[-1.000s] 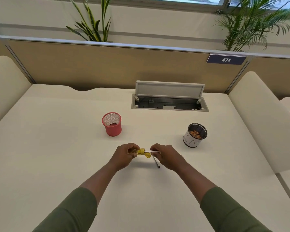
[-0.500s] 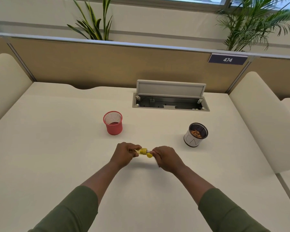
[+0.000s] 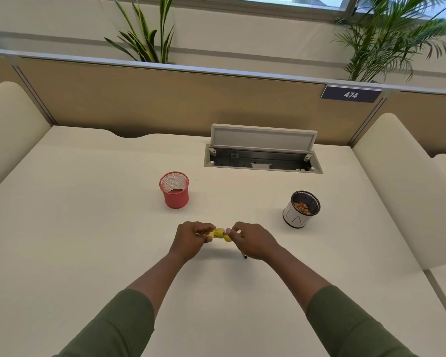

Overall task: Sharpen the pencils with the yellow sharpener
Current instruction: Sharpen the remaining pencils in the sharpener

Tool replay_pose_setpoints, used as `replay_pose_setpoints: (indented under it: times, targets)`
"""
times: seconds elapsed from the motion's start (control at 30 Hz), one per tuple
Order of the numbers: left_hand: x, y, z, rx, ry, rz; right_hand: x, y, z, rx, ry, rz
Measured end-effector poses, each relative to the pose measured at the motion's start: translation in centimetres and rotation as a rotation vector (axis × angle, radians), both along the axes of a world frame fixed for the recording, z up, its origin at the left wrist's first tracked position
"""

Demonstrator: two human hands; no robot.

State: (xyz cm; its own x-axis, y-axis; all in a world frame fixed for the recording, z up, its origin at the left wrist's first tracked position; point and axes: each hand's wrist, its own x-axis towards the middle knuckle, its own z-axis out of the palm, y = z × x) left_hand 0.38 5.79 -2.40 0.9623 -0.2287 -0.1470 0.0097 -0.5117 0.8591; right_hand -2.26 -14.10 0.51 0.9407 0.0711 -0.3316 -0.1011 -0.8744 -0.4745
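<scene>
The yellow sharpener (image 3: 218, 234) is held just above the cream desk (image 3: 88, 228), between both hands. My left hand (image 3: 191, 239) grips its left end with curled fingers. My right hand (image 3: 252, 240) pinches a pencil whose tip goes into the sharpener's right side; most of that pencil is hidden by the fingers. Below my right hand, the dark end of another pencil (image 3: 244, 255) shows on the desk.
A red mesh cup (image 3: 174, 189) stands behind my left hand. A white cup with a black mesh rim (image 3: 301, 210), holding brown shavings, stands at the right. An open cable hatch (image 3: 263, 153) sits at the back. Padded dividers flank the desk.
My right hand has slid left along the pencil and closer to the sharpener, so less of the shaft shows. The left hand stays in place.
</scene>
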Motion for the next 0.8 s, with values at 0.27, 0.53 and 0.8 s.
replay_pose_setpoints:
  times: [0.27, 0.53, 0.8]
  targets:
    - [0.9, 0.1, 0.6, -0.004, 0.048, -0.048, -0.6, -1.7, -0.5, -0.216, -0.427, 0.324]
    - [1.0, -0.4, 0.1, 0.019, -0.013, -0.069, -0.4, -1.4, -1.1, -0.167, -0.392, 0.261]
    - [1.1, -0.6, -0.2, -0.033, -0.065, 0.017, 0.2, 0.4, 0.4, 0.613, 0.338, -0.465]
